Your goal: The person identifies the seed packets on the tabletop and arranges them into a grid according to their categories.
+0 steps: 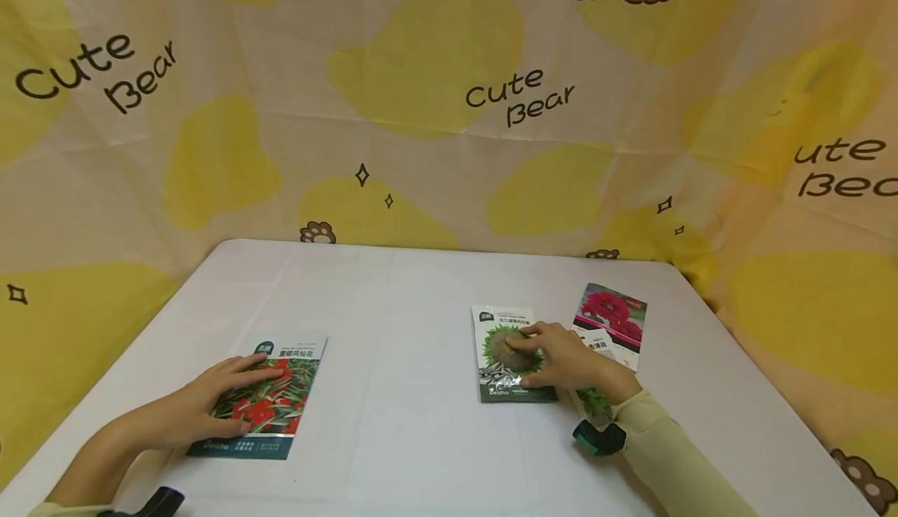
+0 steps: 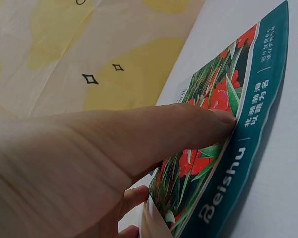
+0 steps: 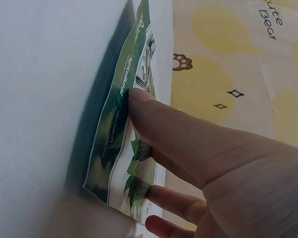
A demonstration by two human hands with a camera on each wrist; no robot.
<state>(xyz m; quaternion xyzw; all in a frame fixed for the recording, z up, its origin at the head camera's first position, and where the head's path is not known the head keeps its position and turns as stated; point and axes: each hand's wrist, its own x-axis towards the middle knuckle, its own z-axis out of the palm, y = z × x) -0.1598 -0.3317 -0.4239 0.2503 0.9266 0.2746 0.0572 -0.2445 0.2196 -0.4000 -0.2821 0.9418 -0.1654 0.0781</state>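
On the left of the table lies a seed packet with red flowers (image 1: 302, 392) and a teal lower band. My left hand (image 1: 196, 408) rests on it with fingers spread; in the left wrist view the thumb (image 2: 188, 126) touches the front near the band. A sunflower seed packet (image 1: 493, 357) lies right of centre under my right hand (image 1: 568, 359), whose fingertips and thumb touch its face. The right wrist view shows that thumb (image 3: 164, 119) against the packet's green band, with a shadow along the packet's edge.
Beyond the right hand lies a packet with pink flowers (image 1: 613, 306). A white packet with green leaves (image 1: 595, 404) overlaps it, partly hidden by the right hand and wrist. The white table (image 1: 393, 330) meets a yellow-patterned cloth (image 1: 421, 57) at the back.
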